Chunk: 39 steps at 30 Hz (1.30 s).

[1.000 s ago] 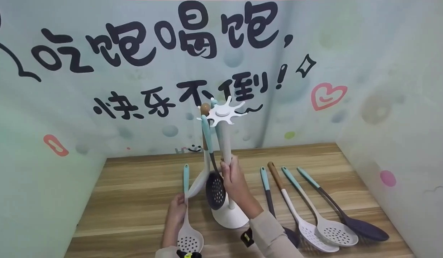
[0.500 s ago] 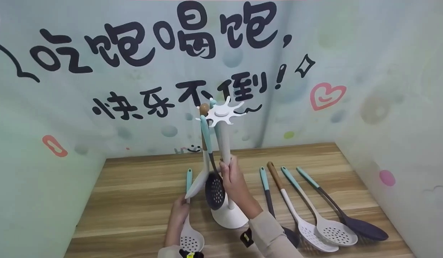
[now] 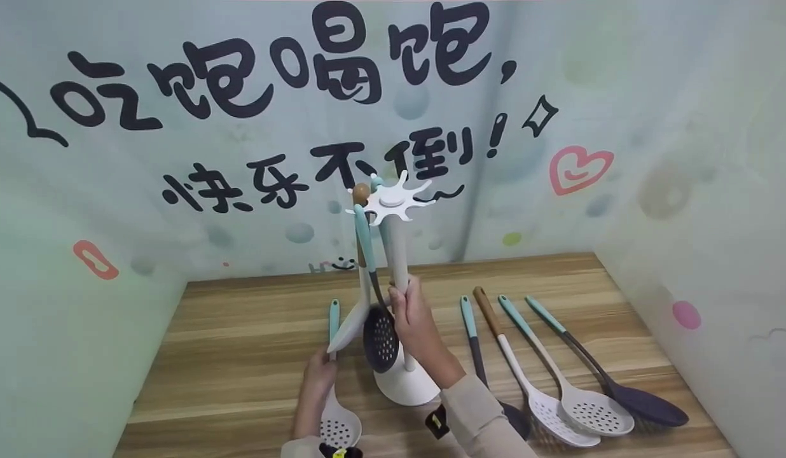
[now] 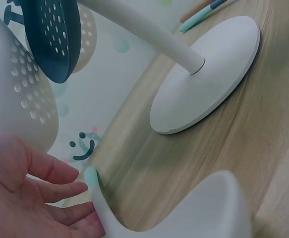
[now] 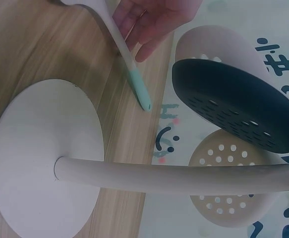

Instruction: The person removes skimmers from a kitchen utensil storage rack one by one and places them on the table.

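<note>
My left hand (image 3: 318,378) is at the pale slotted skimmer (image 3: 341,425) with a turquoise handle end, which lies on the table. In the left wrist view its fingers (image 4: 67,214) are loosely extended, with fingertips right at the skimmer's shaft. My right hand (image 3: 418,318) grips the pole of a white utensil stand (image 3: 409,381), topped by a ring of hooks. On the stand's left hang a dark slotted skimmer (image 3: 381,340) and a white utensil (image 3: 350,327) with a wooden handle, perforated in the left wrist view. Behind them hangs a beige perforated skimmer (image 5: 236,148).
To the right on the wood-grain table (image 3: 227,369) lie a dark utensil (image 3: 479,356), its head partly behind my sleeve, a white skimmer (image 3: 552,413) with a wooden handle, a beige skimmer (image 3: 599,410) and a dark spoon (image 3: 647,407). Printed walls (image 3: 266,242) enclose the table.
My left hand and the skimmer by it have shifted slightly right, and the handle end has come a little nearer. My right hand stays on the pole.
</note>
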Motion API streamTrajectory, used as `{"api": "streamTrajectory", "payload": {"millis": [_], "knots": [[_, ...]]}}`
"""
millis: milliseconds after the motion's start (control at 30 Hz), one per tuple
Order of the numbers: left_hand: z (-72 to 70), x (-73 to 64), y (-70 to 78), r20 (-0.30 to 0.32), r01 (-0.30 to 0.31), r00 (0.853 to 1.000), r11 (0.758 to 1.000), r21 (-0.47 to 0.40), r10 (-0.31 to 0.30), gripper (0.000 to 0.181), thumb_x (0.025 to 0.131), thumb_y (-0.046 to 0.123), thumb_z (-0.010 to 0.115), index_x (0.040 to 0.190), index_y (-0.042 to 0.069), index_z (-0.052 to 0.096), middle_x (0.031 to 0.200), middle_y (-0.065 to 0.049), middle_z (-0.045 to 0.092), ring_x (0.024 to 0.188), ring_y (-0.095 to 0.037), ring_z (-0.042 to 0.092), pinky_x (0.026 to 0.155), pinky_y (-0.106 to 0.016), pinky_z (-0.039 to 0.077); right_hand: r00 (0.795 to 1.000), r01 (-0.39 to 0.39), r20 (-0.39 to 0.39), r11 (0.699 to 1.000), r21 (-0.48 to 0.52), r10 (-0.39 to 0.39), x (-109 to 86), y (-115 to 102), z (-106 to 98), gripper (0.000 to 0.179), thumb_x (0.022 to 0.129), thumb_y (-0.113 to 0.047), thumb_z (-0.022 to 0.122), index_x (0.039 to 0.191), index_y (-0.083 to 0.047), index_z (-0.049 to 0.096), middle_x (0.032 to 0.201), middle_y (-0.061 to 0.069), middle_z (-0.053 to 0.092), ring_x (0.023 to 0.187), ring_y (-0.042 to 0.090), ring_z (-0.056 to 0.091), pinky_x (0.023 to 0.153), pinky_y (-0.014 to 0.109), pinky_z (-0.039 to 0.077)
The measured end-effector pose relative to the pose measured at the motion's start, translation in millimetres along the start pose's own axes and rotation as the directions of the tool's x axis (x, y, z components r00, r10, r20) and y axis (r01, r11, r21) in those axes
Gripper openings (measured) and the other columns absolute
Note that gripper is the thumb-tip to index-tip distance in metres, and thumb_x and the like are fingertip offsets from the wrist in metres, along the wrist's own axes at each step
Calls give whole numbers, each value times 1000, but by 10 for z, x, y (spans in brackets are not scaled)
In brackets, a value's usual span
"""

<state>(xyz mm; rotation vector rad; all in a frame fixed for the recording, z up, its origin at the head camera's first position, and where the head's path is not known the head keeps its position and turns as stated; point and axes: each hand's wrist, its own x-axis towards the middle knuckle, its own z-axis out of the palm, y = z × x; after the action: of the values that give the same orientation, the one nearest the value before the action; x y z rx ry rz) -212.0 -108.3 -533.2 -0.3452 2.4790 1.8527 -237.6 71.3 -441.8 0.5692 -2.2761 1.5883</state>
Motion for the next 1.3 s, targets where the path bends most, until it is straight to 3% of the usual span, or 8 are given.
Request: {"api": "streamTrajectory", "payload": {"millis": [300,567,700,800,967,1033,1200,1300], "knots": [[-37,-42,42,45,-23,999,1000,7,23,44,83,-8,34,125,-20,40,133,-38,38,125,-49,35,104,-57,29,1000,6,-7,1000,-3,-6,1,-26,-13,20,101,-13,37,114,2,38,85,6,44,72,11,41,63,22,39],[-74,-54,94,74,25,997,999,22,-27,46,87,-5,34,132,-15,36,137,-37,34,128,-50,31,105,-58,27,999,-50,7,999,-13,50,0,-81,-19,19,100,-8,37,116,4,37,88,9,46,74,12,41,64,22,39],[-90,-63,162,87,44,995,999,-32,-41,49,91,-3,29,138,-14,24,142,-37,25,133,-50,21,108,-58,19,998,-56,14,998,-19,56,-16,-279,-66,18,99,-4,36,114,6,37,91,19,49,76,14,44,67,24,41],[-105,-71,241,77,52,996,994,-95,-44,51,93,-2,27,141,-12,15,145,-36,17,136,-49,14,110,-55,16,999,-44,8,999,-24,44,-29,-405,-97,17,99,-3,36,112,8,38,91,19,50,78,14,45,67,24,42],[-151,-106,370,42,65,997,986,-155,-59,62,85,-8,28,145,-6,9,149,-32,6,139,-46,3,112,-55,10,999,-36,6,999,-11,36,-23,-304,-73,17,100,-6,36,113,6,38,90,15,49,77,13,44,67,24,42],[-185,-126,413,28,43,999,992,-121,-40,65,83,-10,28,145,-5,10,149,-31,7,139,-46,2,112,-56,8,999,-35,8,999,-5,35,-13,-186,-46,19,101,-9,36,114,4,37,90,14,49,77,12,44,67,24,42],[-266,-184,553,-7,-32,999,999,1,32,66,80,-12,30,144,-6,13,147,-33,14,137,-48,10,110,-58,14,1000,-27,3,1000,-12,27,-19,-234,-53,18,100,-7,36,113,5,37,86,8,45,73,10,40,65,23,39],[-282,-227,663,-32,-72,997,997,17,72,68,78,-15,30,143,-6,15,146,-31,16,137,-46,13,110,-57,17,1000,-27,-2,1000,-16,27,-11,-193,-37,16,99,-4,37,112,5,37,85,7,43,71,10,38,64,22,38]]}}
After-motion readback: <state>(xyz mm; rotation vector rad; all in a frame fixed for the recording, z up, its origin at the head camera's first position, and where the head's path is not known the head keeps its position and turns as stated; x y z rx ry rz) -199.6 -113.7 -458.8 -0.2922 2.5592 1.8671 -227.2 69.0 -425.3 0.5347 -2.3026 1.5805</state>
